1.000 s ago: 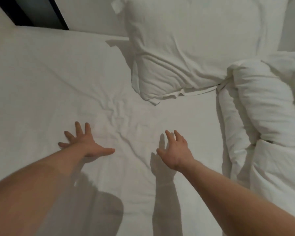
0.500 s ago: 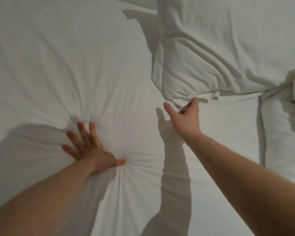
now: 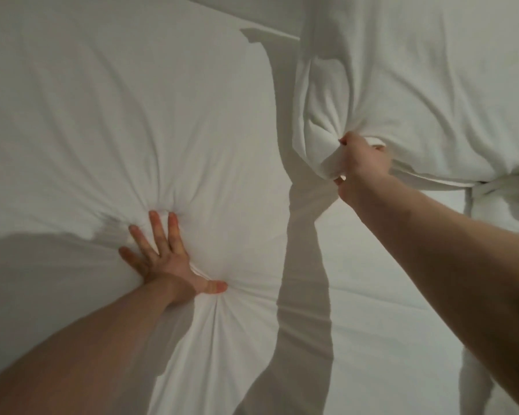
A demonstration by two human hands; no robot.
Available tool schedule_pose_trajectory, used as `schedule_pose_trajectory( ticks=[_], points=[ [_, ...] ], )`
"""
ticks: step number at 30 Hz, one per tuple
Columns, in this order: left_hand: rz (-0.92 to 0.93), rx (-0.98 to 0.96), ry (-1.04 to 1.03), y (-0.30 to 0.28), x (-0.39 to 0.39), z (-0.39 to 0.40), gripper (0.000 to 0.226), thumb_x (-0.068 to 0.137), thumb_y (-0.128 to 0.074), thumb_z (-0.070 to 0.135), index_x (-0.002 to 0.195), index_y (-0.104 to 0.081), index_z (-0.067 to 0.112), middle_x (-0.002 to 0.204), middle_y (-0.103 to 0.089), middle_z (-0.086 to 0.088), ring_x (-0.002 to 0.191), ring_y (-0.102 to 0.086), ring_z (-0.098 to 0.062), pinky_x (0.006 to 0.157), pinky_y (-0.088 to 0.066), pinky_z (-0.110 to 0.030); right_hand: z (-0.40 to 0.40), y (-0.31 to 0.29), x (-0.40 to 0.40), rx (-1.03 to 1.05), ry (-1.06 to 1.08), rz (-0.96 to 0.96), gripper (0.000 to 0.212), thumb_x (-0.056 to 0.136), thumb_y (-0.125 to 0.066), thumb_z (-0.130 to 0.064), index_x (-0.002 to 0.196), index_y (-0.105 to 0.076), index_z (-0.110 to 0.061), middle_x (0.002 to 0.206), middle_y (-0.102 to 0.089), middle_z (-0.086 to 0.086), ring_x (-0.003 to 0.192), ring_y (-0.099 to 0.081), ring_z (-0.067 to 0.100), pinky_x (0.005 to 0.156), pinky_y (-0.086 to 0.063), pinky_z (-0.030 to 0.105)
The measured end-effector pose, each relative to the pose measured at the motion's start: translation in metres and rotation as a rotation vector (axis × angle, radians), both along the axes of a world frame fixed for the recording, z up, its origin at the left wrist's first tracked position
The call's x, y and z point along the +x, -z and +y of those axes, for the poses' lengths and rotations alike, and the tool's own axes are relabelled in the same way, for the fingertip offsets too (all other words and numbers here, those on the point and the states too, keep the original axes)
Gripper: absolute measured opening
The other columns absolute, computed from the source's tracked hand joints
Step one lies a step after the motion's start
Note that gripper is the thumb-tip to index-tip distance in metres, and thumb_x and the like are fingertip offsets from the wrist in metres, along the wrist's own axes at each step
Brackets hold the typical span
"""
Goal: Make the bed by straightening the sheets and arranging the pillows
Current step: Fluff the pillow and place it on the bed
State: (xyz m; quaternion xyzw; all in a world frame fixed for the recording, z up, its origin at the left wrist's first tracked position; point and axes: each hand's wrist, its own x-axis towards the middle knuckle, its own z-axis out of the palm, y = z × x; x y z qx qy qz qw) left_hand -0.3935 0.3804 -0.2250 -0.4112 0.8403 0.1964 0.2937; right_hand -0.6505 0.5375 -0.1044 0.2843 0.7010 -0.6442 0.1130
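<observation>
A white fitted sheet (image 3: 102, 115) covers the mattress. My left hand (image 3: 162, 259) presses flat into it with fingers spread, and creases fan out around the palm. A white pillow (image 3: 417, 85) lies at the upper right. My right hand (image 3: 363, 163) grips the pillow's near left corner, with the fabric bunched in its fist.
A rumpled white duvet (image 3: 510, 205) is bunched along the right edge, touching the pillow's lower right corner. Shadows of my arms fall across the sheet between my hands.
My right hand reached forward to the pillow and closed on its corner. My left hand went from hovering to pressing into the sheet. The view moved nearer the pillow.
</observation>
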Motion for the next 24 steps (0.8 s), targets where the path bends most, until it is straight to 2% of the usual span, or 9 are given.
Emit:
schedule_pose_trajectory(
  ticks=[3,9,12,13,14,15,16,20,24],
  points=[
    [0.044,0.024,0.004,-0.005,0.004,0.0,0.185,0.017,-0.066,0.097,0.142,0.049,0.024,0.141,0.063,-0.003,0.131,0.054,-0.043,0.11,0.02,-0.072,0.004,-0.032,0.011,-0.054,-0.089,0.074,0.02,0.085,-0.068,-0.012,0.082,-0.05,-0.021,0.084,-0.058,0.002,0.081,-0.062,0.024,0.085,-0.059,0.055],
    [0.089,0.101,0.048,-0.052,0.02,-0.012,0.171,0.027,-0.072,0.094,0.145,0.04,0.041,0.151,0.053,0.01,0.143,0.043,-0.036,0.114,0.019,-0.064,0.017,-0.12,0.048,-0.045,-0.128,0.253,0.022,0.079,-0.069,0.001,0.077,-0.054,-0.016,0.072,-0.059,0.001,0.068,-0.06,0.018,0.067,-0.053,0.032],
    [0.244,0.323,-0.076,-0.107,0.036,-0.025,0.144,0.046,-0.085,0.077,0.161,-0.008,0.037,0.17,0.006,0.008,0.156,-0.002,-0.026,0.12,-0.028,-0.041,0.024,-0.166,0.07,-0.041,-0.148,0.306,0.022,0.075,-0.065,0.007,0.074,-0.057,-0.014,0.07,-0.061,0.001,0.066,-0.061,0.018,0.064,-0.053,0.031],
    [0.345,0.434,-0.201,-0.125,0.037,-0.031,0.125,0.057,-0.09,0.061,0.159,-0.026,0.031,0.166,-0.017,0.005,0.147,-0.029,-0.023,0.1,-0.048,-0.023,0.026,-0.181,0.079,-0.042,-0.169,0.317,0.022,0.075,-0.064,0.008,0.073,-0.058,-0.014,0.07,-0.061,0.002,0.066,-0.061,0.018,0.063,-0.051,0.03],
    [0.448,0.498,-0.316,-0.145,0.037,-0.037,0.101,0.069,-0.09,0.045,0.154,-0.039,0.025,0.156,-0.035,0.003,0.127,-0.049,-0.018,0.075,-0.053,-0.012,0.028,-0.194,0.088,-0.048,-0.196,0.32,0.023,0.074,-0.063,0.009,0.072,-0.059,-0.014,0.069,-0.061,0.001,0.065,-0.06,0.018,0.062,-0.05,0.03],
    [0.53,0.522,-0.443,-0.169,0.035,-0.043,0.08,0.079,-0.086,0.039,0.148,-0.049,0.024,0.145,-0.048,0.0,0.105,-0.057,-0.014,0.058,-0.05,-0.012,0.029,-0.206,0.098,-0.055,-0.22,0.315,0.024,0.073,-0.063,0.01,0.07,-0.06,-0.014,0.068,-0.061,0.001,0.064,-0.06,0.017,0.061,-0.048,0.03],
    [0.583,0.536,-0.561,-0.191,0.032,-0.051,0.067,0.083,-0.081,0.045,0.142,-0.056,0.025,0.14,-0.055,-0.004,0.092,-0.059,-0.013,0.057,-0.049,-0.017,0.031,-0.217,0.109,-0.058,-0.242,0.301,0.025,0.073,-0.063,0.011,0.069,-0.06,-0.014,0.066,-0.06,0.0,0.064,-0.059,0.018,0.061,-0.048,0.03],
    [0.706,0.936,-0.983,-0.274,0.036,-0.079,0.088,0.078,-0.051,0.085,0.139,-0.058,0.023,0.14,-0.056,-0.005,0.124,-0.056,-0.037,0.102,-0.046,-0.054,0.041,-0.261,0.162,-0.08,-0.356,0.228,0.029,0.072,-0.06,0.013,0.058,-0.058,-0.013,0.052,-0.057,-0.004,0.055,-0.056,0.015,0.056,-0.045,0.027],
    [0.57,1.094,-0.933,-0.323,0.062,-0.068,0.092,0.068,-0.061,0.087,0.13,-0.068,0.019,0.128,-0.069,-0.009,0.12,-0.065,-0.033,0.093,-0.054,-0.049,0.067,-0.29,0.216,-0.154,-0.434,0.101,0.016,0.067,-0.06,0.01,0.066,-0.06,-0.006,0.063,-0.055,0.006,0.063,-0.054,0.02,0.056,-0.044,0.03]
  ],
)
